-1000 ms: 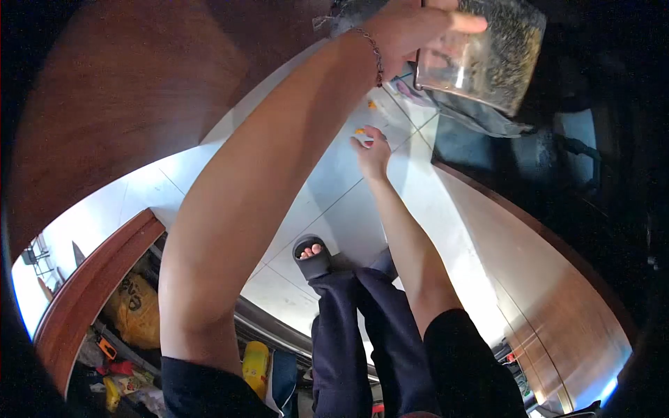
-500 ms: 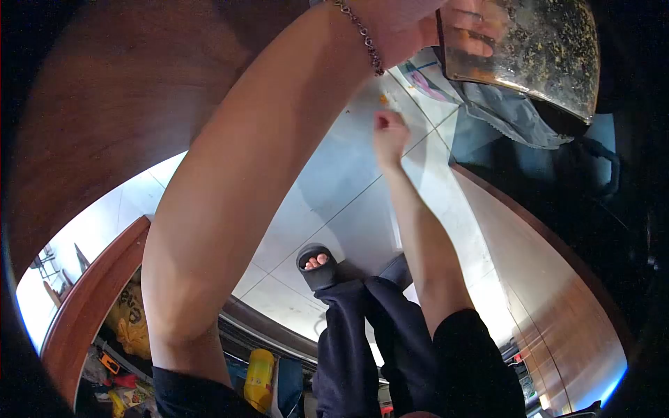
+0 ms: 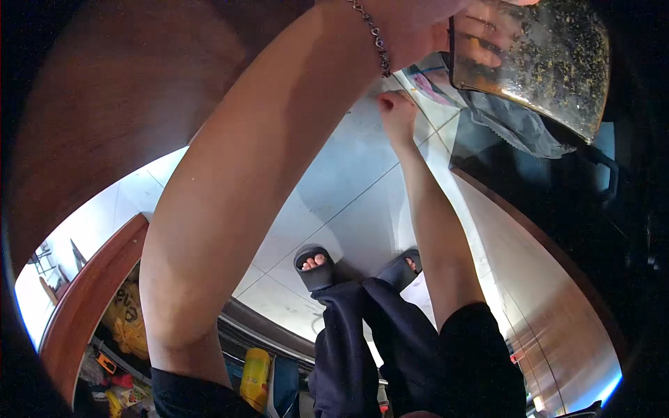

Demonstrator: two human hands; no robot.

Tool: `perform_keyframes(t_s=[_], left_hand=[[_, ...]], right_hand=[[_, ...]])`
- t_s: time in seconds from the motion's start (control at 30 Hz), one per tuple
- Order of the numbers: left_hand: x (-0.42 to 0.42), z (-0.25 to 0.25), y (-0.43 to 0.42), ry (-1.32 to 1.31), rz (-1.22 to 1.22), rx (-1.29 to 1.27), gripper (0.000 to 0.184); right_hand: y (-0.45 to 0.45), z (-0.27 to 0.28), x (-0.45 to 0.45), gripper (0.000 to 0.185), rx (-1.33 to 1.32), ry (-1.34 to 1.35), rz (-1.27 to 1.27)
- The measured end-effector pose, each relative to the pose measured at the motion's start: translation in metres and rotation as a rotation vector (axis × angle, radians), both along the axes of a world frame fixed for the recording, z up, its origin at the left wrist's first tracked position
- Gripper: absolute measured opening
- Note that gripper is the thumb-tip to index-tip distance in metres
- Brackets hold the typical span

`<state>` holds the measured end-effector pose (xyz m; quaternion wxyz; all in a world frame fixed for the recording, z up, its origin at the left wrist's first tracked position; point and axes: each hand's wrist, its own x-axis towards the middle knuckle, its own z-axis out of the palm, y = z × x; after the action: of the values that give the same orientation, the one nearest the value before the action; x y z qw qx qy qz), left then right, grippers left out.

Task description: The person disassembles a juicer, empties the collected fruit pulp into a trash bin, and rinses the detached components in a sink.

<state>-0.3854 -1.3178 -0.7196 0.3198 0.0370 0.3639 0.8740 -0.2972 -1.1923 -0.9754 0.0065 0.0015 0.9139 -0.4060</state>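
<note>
A clear container (image 3: 547,66) with dark and yellowish specks on its wall is gripped by my left hand (image 3: 428,28), whose fingers show through the side. A bracelet circles that wrist. Below and left of the container, my right hand (image 3: 397,115) hangs over the tiled floor with its fingers curled together. Whatever may lie inside them is hidden. Beside the container's lower edge is a crinkled clear plastic bag (image 3: 519,129), with a pink and white printed part near my right fingertips.
A brown wooden surface (image 3: 104,104) fills the upper left. Below it, an open compartment holds a yellow bag (image 3: 129,324) and a yellow bottle (image 3: 255,376). My sandalled feet are on the floor (image 3: 334,188). A dark glossy surface (image 3: 529,188) lies at right.
My left hand and the container have shifted right in view. My right hand's fingers, apart earlier, have closed, and the hand has moved slightly right and up. The orange bit on the floor is no longer visible.
</note>
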Motion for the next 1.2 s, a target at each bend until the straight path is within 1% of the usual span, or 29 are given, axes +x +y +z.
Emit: perform_keyframes(t_s=[0.07,0.13,0.17,0.23,0.3,0.33,0.4,0.47,0.5,0.57,0.63,0.67,0.73,0.8,0.83,0.9,0.97,1.0,1.07,1.13,1.17,1.2], left_hand=[[-0.001,0.000,0.002,-0.004,0.007,-0.025,0.039],[-0.002,-0.001,0.004,0.002,0.018,-0.046,0.045],[0.000,0.012,-0.001,0.012,0.031,-0.048,0.045],[0.005,0.036,-0.013,-0.032,0.053,-0.080,0.050],[0.012,0.056,-0.024,-0.082,0.076,-0.107,0.056],[0.017,0.068,-0.031,-0.106,0.088,-0.116,0.059],[0.023,0.093,-0.044,-0.147,0.115,-0.130,0.066],[0.035,0.101,-0.050,-0.079,0.303,-0.139,0.040],[0.037,0.112,-0.054,-0.063,0.309,-0.134,0.040],[0.040,0.134,-0.064,-0.262,0.311,-0.318,0.045],[0.049,0.149,-0.068,-0.308,0.353,-0.413,0.037],[0.052,0.150,-0.070,-0.290,0.360,-0.413,0.037],[0.053,0.149,-0.066,-0.307,0.365,-0.328,0.037],[0.062,0.153,-0.059,-0.251,0.362,-0.255,0.039],[0.064,0.152,-0.053,-0.243,0.364,-0.252,0.039],[0.069,0.150,-0.035,-0.257,0.442,-0.259,0.042],[0.075,0.153,-0.030,-0.281,0.378,-0.329,0.046],[0.080,0.154,-0.029,-0.270,0.378,-0.329,0.046],[0.097,0.155,-0.029,-0.276,0.371,-0.255,0.053],[0.122,0.177,-0.025,-0.392,0.477,-0.401,0.054],[0.135,0.181,-0.030,-0.308,0.465,-0.374,0.060],[0.154,0.193,-0.030,-0.369,0.505,-0.405,0.060]], right_hand=[[-0.003,0.015,0.004,0.019,-0.015,-0.166,-0.061],[0.003,0.023,0.009,0.016,-0.540,-0.543,-0.384],[0.005,0.032,0.012,0.016,-0.540,-0.537,-0.369],[0.011,0.053,0.026,0.014,-1.223,-0.568,-0.468],[0.016,0.096,0.035,0.016,-1.447,-0.654,-0.446],[0.023,0.119,0.041,0.016,-1.442,-0.654,-0.432],[0.036,0.170,0.050,0.023,-1.768,-0.662,-0.125],[0.036,0.262,0.048,0.022,-1.540,-0.524,-0.224],[0.047,0.286,0.042,0.021,-1.474,-0.436,-0.064],[0.062,0.332,0.016,0.019,-1.226,-0.249,0.026],[0.069,0.346,-0.015,0.014,-0.965,0.085,-0.142],[0.082,0.330,-0.036,0.014,-0.971,0.099,-0.131],[0.120,0.263,-0.069,0.012,0.672,0.098,-0.098],[0.132,0.231,-0.068,0.013,0.636,0.020,0.042],[0.125,0.243,-0.068,0.013,0.637,0.029,0.040],[0.106,0.282,-0.056,0.025,-0.512,-0.012,-0.347],[0.106,0.320,-0.050,0.036,-1.183,-0.501,-0.363],[0.099,0.340,-0.045,0.036,-1.186,-0.491,-0.358],[0.074,0.370,-0.024,0.052,-1.530,-0.571,-0.006],[0.054,0.400,0.002,0.053,-1.378,-0.603,0.082],[0.043,0.406,0.015,0.049,-1.400,-0.548,0.198],[0.034,0.423,0.028,0.048,-1.378,-0.572,0.117]])
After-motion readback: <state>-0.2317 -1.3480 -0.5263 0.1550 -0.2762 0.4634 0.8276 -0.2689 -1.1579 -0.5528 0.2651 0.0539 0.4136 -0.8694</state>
